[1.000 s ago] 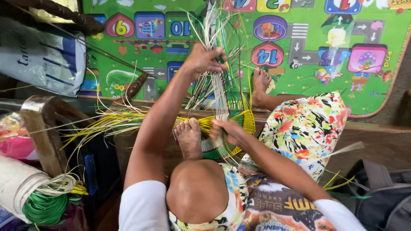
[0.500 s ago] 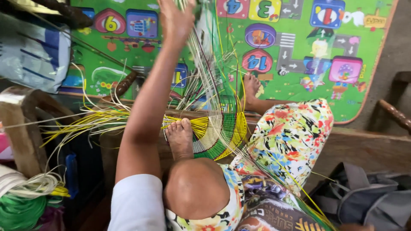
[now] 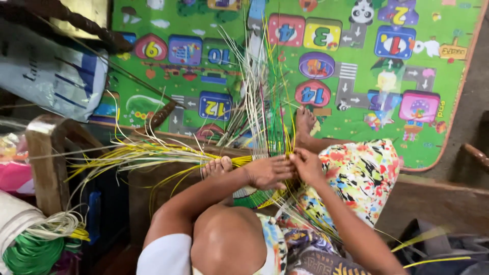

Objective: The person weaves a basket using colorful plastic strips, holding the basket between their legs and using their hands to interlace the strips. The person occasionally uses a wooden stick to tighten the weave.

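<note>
My left hand (image 3: 267, 173) and my right hand (image 3: 308, 165) meet at the edge of a small woven piece (image 3: 252, 197) of green and yellow strips, which rests on a wooden board (image 3: 153, 186) by my left foot (image 3: 216, 166). The fingers of both hands pinch thin strips there. Loose green, white and yellow strands (image 3: 262, 97) fan upward from the weave. A sheaf of yellow strands (image 3: 147, 153) spreads out to the left. My right foot (image 3: 304, 125) rests on the mat beyond the weave.
A bright green play mat (image 3: 356, 66) covers the floor ahead. A wooden frame (image 3: 48, 163) stands at the left, with coils of green and pale strips (image 3: 35, 244) below it. A white and blue bag (image 3: 48, 76) lies top left, a dark bag (image 3: 448, 249) bottom right.
My left hand was stretched high over the mat with a strand; it has come down to the weave beside my right hand. The view has tilted slightly.
</note>
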